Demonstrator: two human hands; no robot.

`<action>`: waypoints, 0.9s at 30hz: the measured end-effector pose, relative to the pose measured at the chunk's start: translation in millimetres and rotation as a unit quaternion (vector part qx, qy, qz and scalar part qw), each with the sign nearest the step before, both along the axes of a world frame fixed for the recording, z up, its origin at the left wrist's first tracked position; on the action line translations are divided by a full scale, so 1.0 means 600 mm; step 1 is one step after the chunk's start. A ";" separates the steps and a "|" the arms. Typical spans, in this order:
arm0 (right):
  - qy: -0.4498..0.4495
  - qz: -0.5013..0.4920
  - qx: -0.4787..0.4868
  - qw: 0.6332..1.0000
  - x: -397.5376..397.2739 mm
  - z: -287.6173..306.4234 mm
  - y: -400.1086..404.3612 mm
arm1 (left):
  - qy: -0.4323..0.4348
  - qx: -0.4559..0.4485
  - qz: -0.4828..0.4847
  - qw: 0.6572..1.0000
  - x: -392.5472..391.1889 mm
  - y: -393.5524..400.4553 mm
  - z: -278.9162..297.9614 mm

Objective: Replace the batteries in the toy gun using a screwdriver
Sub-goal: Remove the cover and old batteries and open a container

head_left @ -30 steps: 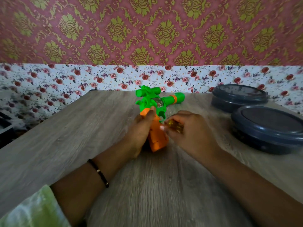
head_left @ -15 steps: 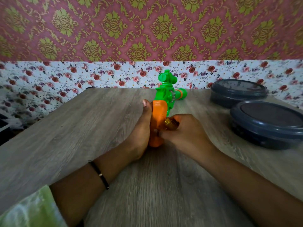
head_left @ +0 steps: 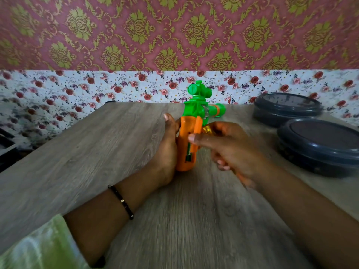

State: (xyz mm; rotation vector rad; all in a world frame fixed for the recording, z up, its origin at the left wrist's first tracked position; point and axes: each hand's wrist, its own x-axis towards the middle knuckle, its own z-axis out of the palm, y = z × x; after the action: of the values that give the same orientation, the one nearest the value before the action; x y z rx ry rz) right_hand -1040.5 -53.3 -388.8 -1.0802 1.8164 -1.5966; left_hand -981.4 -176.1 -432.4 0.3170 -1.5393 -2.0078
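So your toy gun (head_left: 189, 136) is standing grip-down on the wooden surface (head_left: 81, 152), pretty much dead center, orange handle at the bottom and the green barrel and scope pointing away from you toward the floral wall. Your left hand (head_left: 167, 152) is pressed up against the gun's left side, thumb sticking up along the orange grip, the other fingers hidden behind it, so I can't tell how they sit. Your right hand (head_left: 231, 150) is just right of the gun, index finger stretched across the handle and touching it, while the other fingers are curled around a small gold battery (head_left: 207, 130) tucked right beside the grip. Left of the gun you've got a big stretch of bare wood running out to the surface's left edge, and the same toward you. Right of the gun is tighter: two dark round lidded containers, a near one (head_left: 318, 150) and a far one (head_left: 287, 108), sit by the right edge, close to your right wrist. Beyond the gun the far edge meets the wall quickly, so not much room there.
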 end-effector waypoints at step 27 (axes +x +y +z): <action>0.028 -0.090 -0.071 0.993 -0.075 0.004 0.006 | -0.065 0.012 0.130 0.989 -0.010 -0.040 -0.013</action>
State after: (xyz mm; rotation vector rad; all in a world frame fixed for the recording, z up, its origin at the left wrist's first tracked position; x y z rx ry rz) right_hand -1085.4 -49.9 -386.1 -1.0569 1.9069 -1.8411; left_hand -987.5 -199.9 -440.2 0.6349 -1.4671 -1.8331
